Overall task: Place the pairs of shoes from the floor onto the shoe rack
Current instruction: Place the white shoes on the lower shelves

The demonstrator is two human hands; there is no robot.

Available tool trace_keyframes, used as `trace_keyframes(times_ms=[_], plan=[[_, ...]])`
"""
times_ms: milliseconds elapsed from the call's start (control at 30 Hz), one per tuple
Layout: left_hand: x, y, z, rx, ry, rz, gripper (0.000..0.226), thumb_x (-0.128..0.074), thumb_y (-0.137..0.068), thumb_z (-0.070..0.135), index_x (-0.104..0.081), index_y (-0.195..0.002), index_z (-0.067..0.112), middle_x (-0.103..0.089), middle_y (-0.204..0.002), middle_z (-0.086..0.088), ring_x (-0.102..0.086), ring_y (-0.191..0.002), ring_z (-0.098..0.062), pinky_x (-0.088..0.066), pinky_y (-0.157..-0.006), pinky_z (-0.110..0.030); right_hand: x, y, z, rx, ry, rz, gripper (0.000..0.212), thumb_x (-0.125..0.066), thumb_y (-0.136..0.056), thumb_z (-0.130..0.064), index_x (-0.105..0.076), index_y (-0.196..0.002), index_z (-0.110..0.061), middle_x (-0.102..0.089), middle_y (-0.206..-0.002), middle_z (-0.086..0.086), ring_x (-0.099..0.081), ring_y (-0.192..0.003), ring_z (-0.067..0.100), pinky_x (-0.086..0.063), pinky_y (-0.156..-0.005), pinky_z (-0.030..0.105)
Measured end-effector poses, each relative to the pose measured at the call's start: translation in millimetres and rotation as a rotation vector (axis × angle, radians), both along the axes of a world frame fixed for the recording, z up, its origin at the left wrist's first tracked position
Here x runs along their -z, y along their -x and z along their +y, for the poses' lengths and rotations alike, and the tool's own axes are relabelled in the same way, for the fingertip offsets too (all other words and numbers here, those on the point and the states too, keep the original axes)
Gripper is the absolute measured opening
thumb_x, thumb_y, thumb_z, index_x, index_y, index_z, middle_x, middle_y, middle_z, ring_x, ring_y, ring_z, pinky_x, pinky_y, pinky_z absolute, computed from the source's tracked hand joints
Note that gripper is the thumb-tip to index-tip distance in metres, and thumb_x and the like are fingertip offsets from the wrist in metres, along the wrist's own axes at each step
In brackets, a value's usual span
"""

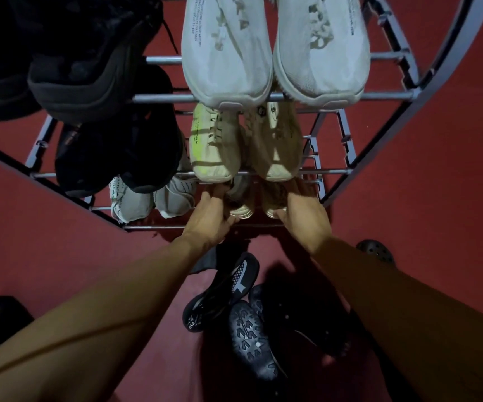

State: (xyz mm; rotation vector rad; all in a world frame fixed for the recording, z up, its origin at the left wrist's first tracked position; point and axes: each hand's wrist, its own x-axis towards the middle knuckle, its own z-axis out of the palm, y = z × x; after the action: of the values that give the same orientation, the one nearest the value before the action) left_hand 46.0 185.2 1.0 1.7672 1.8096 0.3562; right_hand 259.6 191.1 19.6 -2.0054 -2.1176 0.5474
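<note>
Here, a beige pair [256, 203] sits toes-out on the lowest tier of the rack [333, 171], with a hand on each shoe. The left hand [209, 217] grasps the left shoe from its outer side, thumb at the toe; the right hand [298, 211] grasps the right shoe the same way, fingers reaching in along its side (the fingertips are lost in shadow under the tier above). Just left of them on the same tier stands a white pair [153, 200]. One tier up, directly above the held shoes, is a cream pair [246, 146] with a yellow-green streak, and a black pair [118, 152] beside it. The top tier carries a large white pair [275, 50] and another black pair [66, 62]. On the red floor [426, 175] below the arms lie a black sneaker [220, 291] with white markings and a dark shoe [253, 340] turned sole-up, touching each other. Black clogs [375, 250] sit at the far right and far left of the floor.
</note>
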Motion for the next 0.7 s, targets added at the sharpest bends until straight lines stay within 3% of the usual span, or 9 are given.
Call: trace_keyframes(times_ms=[67,133,200,300,333,400,500,600,700], plan=[[2.3,2.2,-4.1,0.001,0.026,-0.021,0.071,-0.075,-0.086,0.031,-0.034,-0.142,0.017,-0.040,-0.117,-0.008,-0.054,-0.115,-0.031,-0.045,-0.105,-0.043,-1.8,2.5,-4.8,-0.011,0.052,-0.065,0.027,-0.069,-0.090,-0.035,-0.052,-0.093,-0.013,-0.067,-0.089,0.010,-0.067,-0.089,0.032,-0.054,-0.076,0.043],[3.9,5.1,-12.2,0.003,0.042,-0.053,0.068,-0.074,-0.086,0.032,-0.035,-0.139,0.012,-0.038,-0.125,-0.008,-0.051,-0.120,-0.030,-0.043,-0.108,-0.042,-0.9,3.4,-12.7,-0.030,0.005,-0.015,0.031,-0.070,-0.089,-0.034,-0.044,-0.091,-0.017,-0.062,-0.083,0.005,-0.064,-0.084,0.031,-0.052,-0.069,0.041],[4.7,8.0,-23.1,-0.012,0.032,-0.120,0.069,-0.072,-0.088,0.030,-0.029,-0.140,0.017,-0.036,-0.137,-0.008,-0.049,-0.127,-0.027,-0.044,-0.109,-0.043,4.4,2.5,-22.0,-0.028,-0.067,0.022,0.034,-0.071,-0.089,-0.032,-0.045,-0.105,-0.016,-0.056,-0.092,0.005,-0.059,-0.091,0.028,-0.051,-0.071,0.038],[2.3,17.7,-48.0,-0.067,-0.028,-0.183,0.070,-0.066,-0.093,0.033,-0.023,-0.148,0.027,-0.033,-0.146,-0.002,-0.051,-0.122,-0.014,-0.046,-0.104,-0.036,12.0,2.5,-45.8,-0.004,-0.229,0.130,0.055,-0.069,-0.089,-0.028,-0.045,-0.136,-0.014,-0.051,-0.123,0.007,-0.048,-0.115,0.022,-0.046,-0.094,0.035],[4.1,23.5,-58.2,-0.070,-0.034,-0.179,0.068,-0.064,-0.094,0.034,-0.025,-0.150,0.027,-0.033,-0.146,0.000,-0.053,-0.116,-0.010,-0.047,-0.100,-0.032,15.4,2.8,-57.0,-0.030,-0.277,0.197,0.054,-0.070,-0.087,-0.025,-0.049,-0.135,-0.014,-0.050,-0.128,0.006,-0.048,-0.118,0.021,-0.045,-0.096,0.034],[12.9,37.4,-79.3,-0.058,0.000,-0.144,0.061,-0.063,-0.095,0.036,-0.034,-0.147,0.026,-0.037,-0.144,0.001,-0.056,-0.116,-0.012,-0.048,-0.100,-0.033,29.4,2.4,-80.9,-0.142,-0.310,0.231,0.044,-0.071,-0.085,-0.024,-0.058,-0.126,-0.012,-0.056,-0.124,0.006,-0.057,-0.107,0.022,-0.053,-0.085,0.034],[32.7,57.1,-106.3,-0.078,0.134,-0.082,0.054,-0.065,-0.093,0.036,-0.043,-0.141,0.023,-0.042,-0.140,-0.001,-0.055,-0.119,-0.021,-0.046,-0.102,-0.034,58.7,2.6,-106.2,-0.190,-0.059,0.208,0.041,-0.068,-0.085,-0.030,-0.061,-0.123,-0.015,-0.059,-0.116,0.003,-0.064,-0.092,0.024,-0.056,-0.067,0.038],[58.4,70.9,-128.6,-0.108,0.341,-0.053,0.051,-0.065,-0.093,0.038,-0.048,-0.137,0.018,-0.045,-0.131,-0.002,-0.058,-0.110,-0.021,-0.048,-0.098,-0.034,81.8,7.7,-118.2,-0.101,0.296,0.237,0.053,-0.071,-0.087,-0.031,-0.050,-0.136,-0.024,-0.057,-0.129,0.002,-0.061,-0.112,0.024,-0.053,-0.089,0.040],[84.1,79.0,-145.5,-0.055,0.480,-0.028,0.035,-0.067,-0.092,0.033,-0.056,-0.121,0.018,-0.050,-0.121,-0.003,-0.058,-0.105,-0.020,-0.048,-0.095,-0.032,101.0,19.3,-126.9,-0.092,0.513,0.287,0.060,-0.069,-0.091,-0.029,-0.042,-0.144,-0.024,-0.041,-0.147,0.004,-0.050,-0.128,0.025,-0.044,-0.106,0.040]])
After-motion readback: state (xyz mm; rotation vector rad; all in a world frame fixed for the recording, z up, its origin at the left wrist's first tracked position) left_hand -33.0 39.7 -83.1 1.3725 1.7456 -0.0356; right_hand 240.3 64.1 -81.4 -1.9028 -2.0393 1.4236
